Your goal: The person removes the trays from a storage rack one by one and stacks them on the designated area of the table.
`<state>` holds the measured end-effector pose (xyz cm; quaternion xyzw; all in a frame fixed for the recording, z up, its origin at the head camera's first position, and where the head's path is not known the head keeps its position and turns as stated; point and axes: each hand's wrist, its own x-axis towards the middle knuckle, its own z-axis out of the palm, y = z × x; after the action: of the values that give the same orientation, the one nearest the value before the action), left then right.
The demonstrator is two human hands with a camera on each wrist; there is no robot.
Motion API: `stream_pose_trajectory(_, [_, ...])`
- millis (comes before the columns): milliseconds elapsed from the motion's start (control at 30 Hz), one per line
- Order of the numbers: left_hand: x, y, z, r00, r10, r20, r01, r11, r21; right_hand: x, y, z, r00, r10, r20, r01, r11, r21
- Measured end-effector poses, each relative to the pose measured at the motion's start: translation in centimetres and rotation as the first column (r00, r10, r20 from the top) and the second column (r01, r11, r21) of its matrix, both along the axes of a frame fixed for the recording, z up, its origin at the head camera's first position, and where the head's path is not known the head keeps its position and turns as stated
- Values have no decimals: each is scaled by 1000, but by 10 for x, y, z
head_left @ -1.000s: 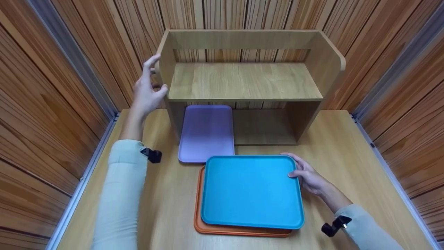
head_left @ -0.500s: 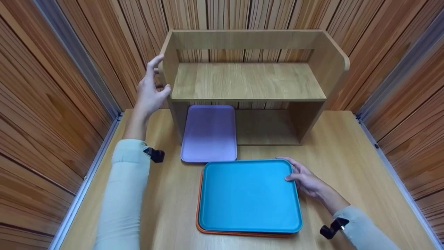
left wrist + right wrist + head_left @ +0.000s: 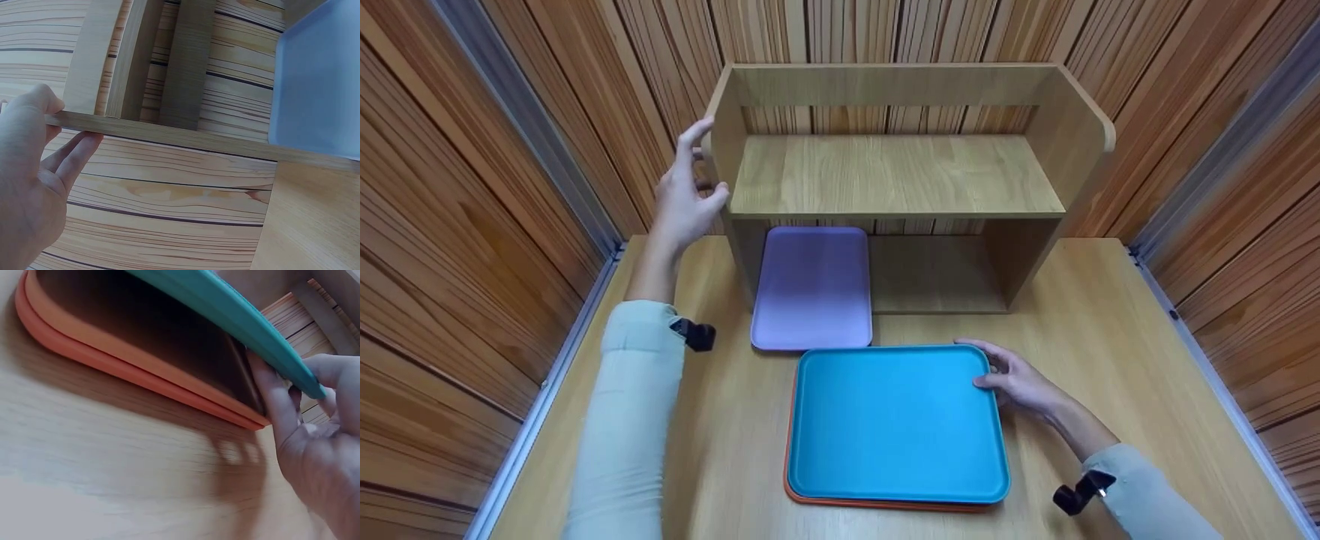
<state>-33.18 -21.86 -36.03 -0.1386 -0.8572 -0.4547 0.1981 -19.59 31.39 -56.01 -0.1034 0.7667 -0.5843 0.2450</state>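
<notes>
My right hand [image 3: 1018, 382] holds the blue tray [image 3: 896, 424] by its right edge, thumb on top and fingers underneath. In the right wrist view, a gap shows between the blue tray [image 3: 225, 306] and the orange trays [image 3: 129, 368] stacked on the table below it. My left hand [image 3: 684, 199] grips the left side panel of the wooden shelf [image 3: 896, 176]. The left wrist view has the thumb and fingers of that hand [image 3: 39, 163] on opposite faces of the panel [image 3: 185, 135]. A purple tray [image 3: 812, 289] leans inside the lower left compartment, its near end sticking out in front.
Wood-grain walls [image 3: 457, 195] enclose the table [image 3: 727, 442] at the back and both sides. Metal strips [image 3: 540, 375] run along the table's side edges. The purple tray's near edge lies close to the blue tray's far edge.
The blue tray has moved toward me and slightly left, covering more of the orange trays. My right hand has travelled with it. The left hand keeps its grip on the shelf.
</notes>
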Motion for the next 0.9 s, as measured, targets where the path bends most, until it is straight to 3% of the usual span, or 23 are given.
stream_pose_trajectory(167, [1,0,0,1000,1,14,-2,1000,8,-1,1,2,997,26,-72,-19,995,94])
stream_pose_trajectory(633, [1,1,0,1000,-8,24,7,1000,20,1,5,1,992,95,-79,-83,985,151])
stream_pose_trajectory(900, [0,1,-1,1000,-12,-8,12,1000,24,-3,0,-3,990,111,-85,-93,976,197])
